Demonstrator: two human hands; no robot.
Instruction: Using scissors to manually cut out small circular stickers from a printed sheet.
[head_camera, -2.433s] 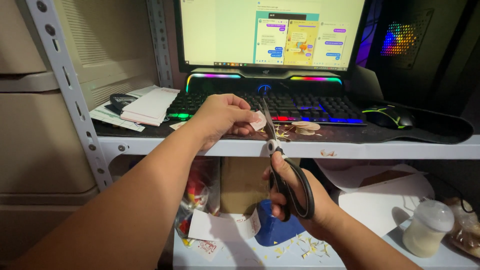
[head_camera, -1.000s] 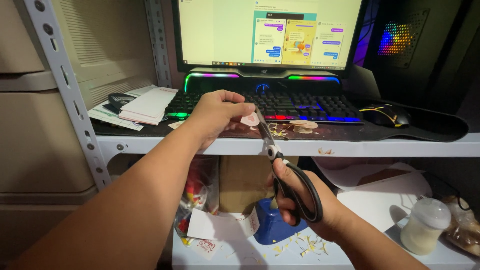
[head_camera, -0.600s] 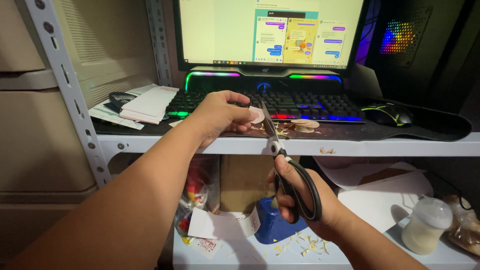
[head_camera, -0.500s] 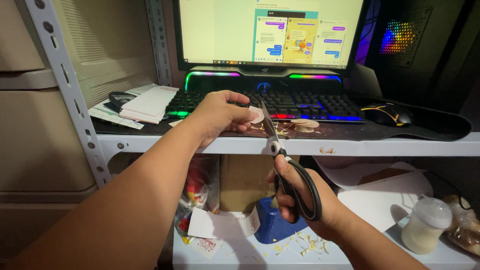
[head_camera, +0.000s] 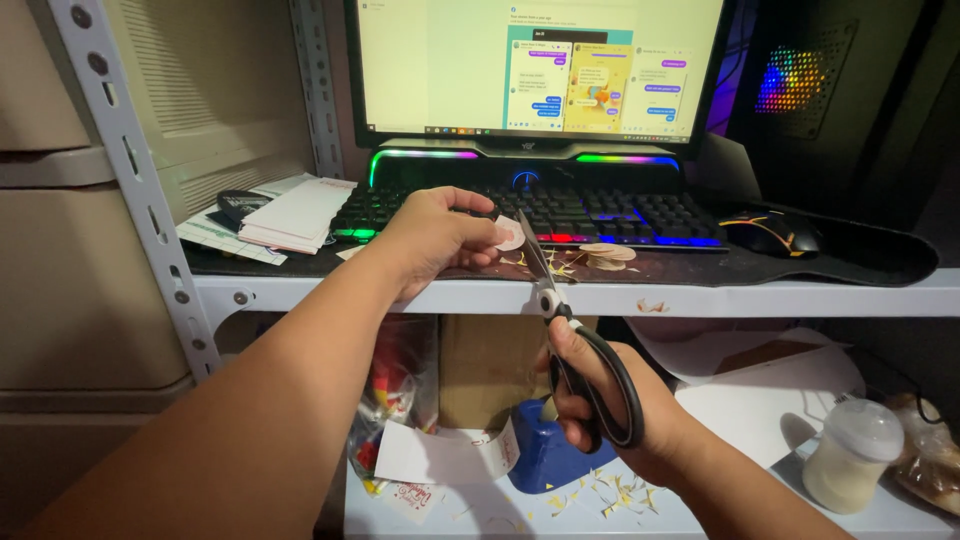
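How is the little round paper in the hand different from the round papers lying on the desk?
The paper circle is pinched in the left hand, against the blades of the scissors; the cut circles lie loose on the desk mat. The held one is single and pinkish-white; the others are stacked and tan. All are small and round.

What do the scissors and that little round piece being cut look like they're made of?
The scissors: bright, shiny blades, likely steel, with glossy black loop handles that look like plastic, held in the right hand. The round piece in the left hand: thin, pale and matte, probably paper or a sticker; scraps of it litter the shelf.
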